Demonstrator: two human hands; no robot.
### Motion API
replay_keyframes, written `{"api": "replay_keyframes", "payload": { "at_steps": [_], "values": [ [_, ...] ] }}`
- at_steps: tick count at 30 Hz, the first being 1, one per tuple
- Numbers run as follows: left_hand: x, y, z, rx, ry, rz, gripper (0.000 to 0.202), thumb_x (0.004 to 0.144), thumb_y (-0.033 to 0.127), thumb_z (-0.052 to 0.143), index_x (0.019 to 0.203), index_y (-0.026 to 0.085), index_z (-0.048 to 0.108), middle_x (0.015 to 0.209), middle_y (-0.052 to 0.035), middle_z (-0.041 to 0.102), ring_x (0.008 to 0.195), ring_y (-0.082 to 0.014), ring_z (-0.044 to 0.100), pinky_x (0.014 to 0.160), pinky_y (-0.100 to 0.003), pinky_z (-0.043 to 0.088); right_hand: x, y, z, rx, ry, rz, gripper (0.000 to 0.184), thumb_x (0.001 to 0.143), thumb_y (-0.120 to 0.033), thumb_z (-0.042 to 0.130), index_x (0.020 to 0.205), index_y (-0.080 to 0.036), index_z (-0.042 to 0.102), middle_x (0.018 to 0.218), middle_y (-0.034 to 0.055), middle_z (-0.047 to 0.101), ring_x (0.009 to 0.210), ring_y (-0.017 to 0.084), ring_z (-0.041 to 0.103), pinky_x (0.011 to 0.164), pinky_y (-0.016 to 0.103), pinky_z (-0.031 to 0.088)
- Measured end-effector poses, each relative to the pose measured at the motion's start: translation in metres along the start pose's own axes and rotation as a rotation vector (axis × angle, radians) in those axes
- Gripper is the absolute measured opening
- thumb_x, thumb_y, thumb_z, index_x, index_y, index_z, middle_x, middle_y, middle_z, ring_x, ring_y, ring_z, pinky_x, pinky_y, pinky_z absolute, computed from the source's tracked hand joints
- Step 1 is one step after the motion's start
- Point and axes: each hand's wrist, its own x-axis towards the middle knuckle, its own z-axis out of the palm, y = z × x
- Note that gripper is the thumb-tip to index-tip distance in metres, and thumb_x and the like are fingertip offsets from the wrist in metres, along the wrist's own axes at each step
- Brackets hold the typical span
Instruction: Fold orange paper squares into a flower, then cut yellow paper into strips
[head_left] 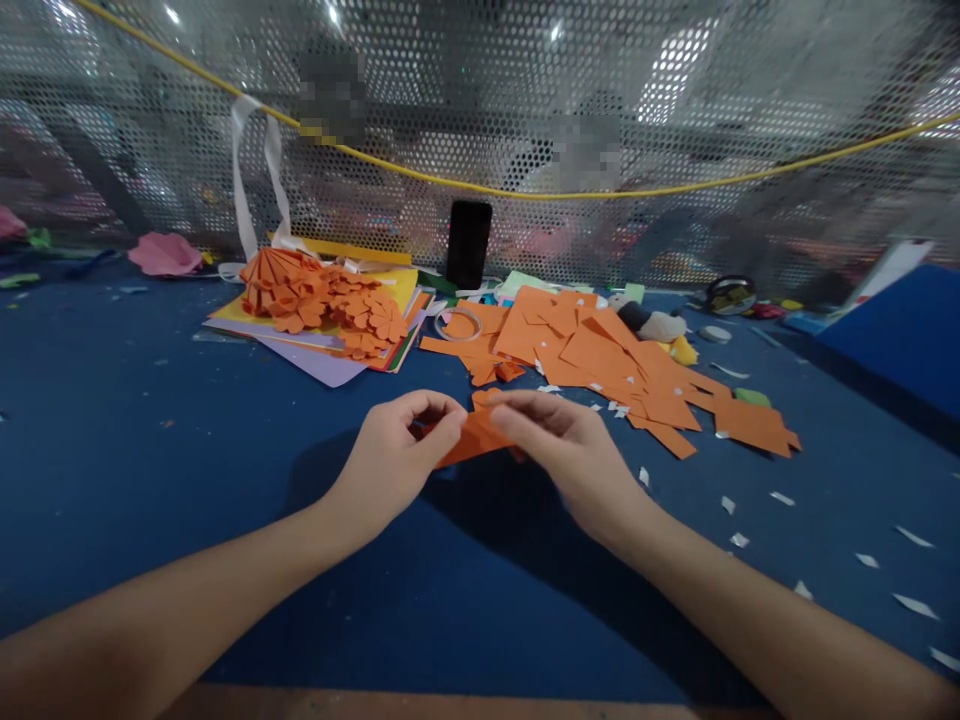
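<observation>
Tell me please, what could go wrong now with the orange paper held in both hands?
The orange paper is pinched between the left hand and right hand; a hard pull might tear it. If dropped, it could get lost among the loose orange pieces just behind. White scraps on the blue table might cling to it.

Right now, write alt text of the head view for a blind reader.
The left hand and right hand pinch a small folded orange paper piece over a dark blue tabletop. Behind lie scattered orange paper squares and folded orange paper shapes on stacked coloured sheets.
</observation>
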Motion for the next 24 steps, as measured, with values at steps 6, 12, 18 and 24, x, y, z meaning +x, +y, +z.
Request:
{"api": "replay_keyframes", "payload": {
  "at_steps": [6, 12, 18, 24],
  "values": [
    [0.001, -0.002, -0.001, 0.017, -0.032, 0.008, 0.020, 0.089, 0.037, 0.064, 0.083, 0.018, 0.070, 0.076, 0.0004, 0.068, 0.067, -0.0131, 0.060, 0.063, -0.023, 0.047, 0.001, 0.004, -0.003, -0.055, 0.011, -0.011, 0.024, 0.076, -0.043, 0.080, 0.079, -0.019, 0.077, 0.074, 0.0012, 0.070, 0.066, 0.013, 0.057, 0.062, 0.026, 0.043],
    [0.008, -0.009, 0.000, -0.069, 0.061, -0.099, 0.027, 0.086, 0.043, 0.067, 0.081, 0.017, 0.071, 0.072, -0.0003, 0.066, 0.063, -0.0122, 0.055, 0.058, -0.023, 0.044, 0.007, 0.009, -0.006, 0.026, 0.081, 0.018, 0.028, 0.075, -0.046, 0.081, 0.079, -0.019, 0.076, 0.069, 0.0001, 0.064, 0.059, 0.011, 0.051, 0.058, 0.028, 0.040],
    [0.010, -0.010, 0.000, -0.142, 0.125, -0.156, 0.027, 0.086, 0.043, 0.068, 0.083, 0.017, 0.071, 0.073, -0.0009, 0.066, 0.063, -0.0130, 0.057, 0.058, -0.024, 0.047, 0.004, 0.008, -0.006, -0.016, 0.075, -0.026, 0.029, 0.076, -0.047, 0.080, 0.075, -0.019, 0.076, 0.073, 0.0021, 0.067, 0.062, 0.012, 0.051, 0.059, 0.029, 0.041],
    [0.002, -0.001, 0.001, -0.027, -0.041, 0.018, 0.021, 0.089, 0.039, 0.066, 0.090, 0.019, 0.071, 0.085, -0.0015, 0.072, 0.078, -0.0166, 0.066, 0.070, -0.025, 0.051, 0.001, 0.008, -0.006, -0.039, 0.073, -0.078, 0.026, 0.078, -0.044, 0.080, 0.073, -0.020, 0.072, 0.066, -0.0018, 0.060, 0.062, 0.011, 0.050, 0.056, 0.025, 0.039]
  ]
}}
